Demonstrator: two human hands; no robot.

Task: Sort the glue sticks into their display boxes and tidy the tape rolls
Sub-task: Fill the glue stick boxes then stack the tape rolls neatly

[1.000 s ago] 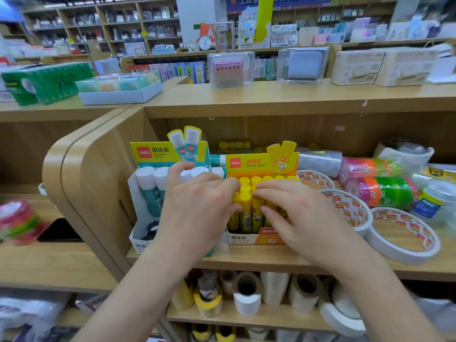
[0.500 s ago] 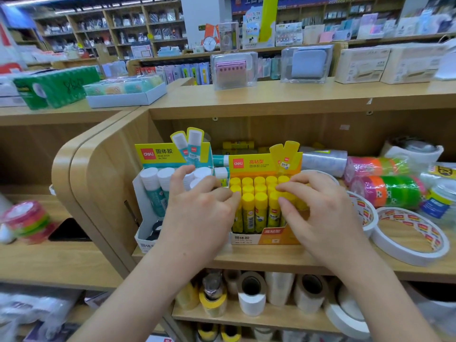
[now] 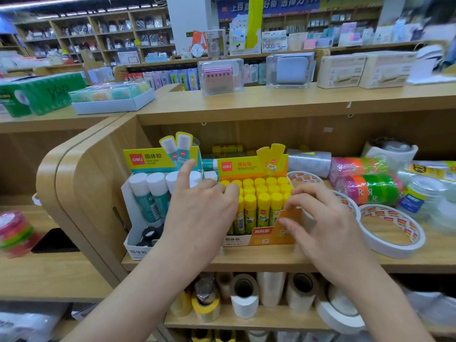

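1 second ago your right hand point(image 3: 325, 230) lay across the front of the yellow glue sticks point(image 3: 262, 193). it has since slid off to the right. now its thumb and fingertips pinch the orange front corner of the yellow display box point(image 3: 261, 236). the caps show in even rows, upright and packed tight inside that box on the shelf point(image 3: 246, 262).

your left hand point(image 3: 199, 218) has hardly moved. its bent fingers sit against the left end of the rows, and the index finger point(image 3: 186, 174) now sticks up, apart from the rest. you cannot tell whether the bent fingers pinch a stick or only press on the caps.

the yellow box looks sorted, and this seems to be a squaring-up of the box. the white-capped glue sticks point(image 3: 148, 191) in the teal display box point(image 3: 134, 248), just to the left, stand looser with a gap at the front. the tape rolls point(image 3: 392, 251) on the right lie overlapping and likely come next.
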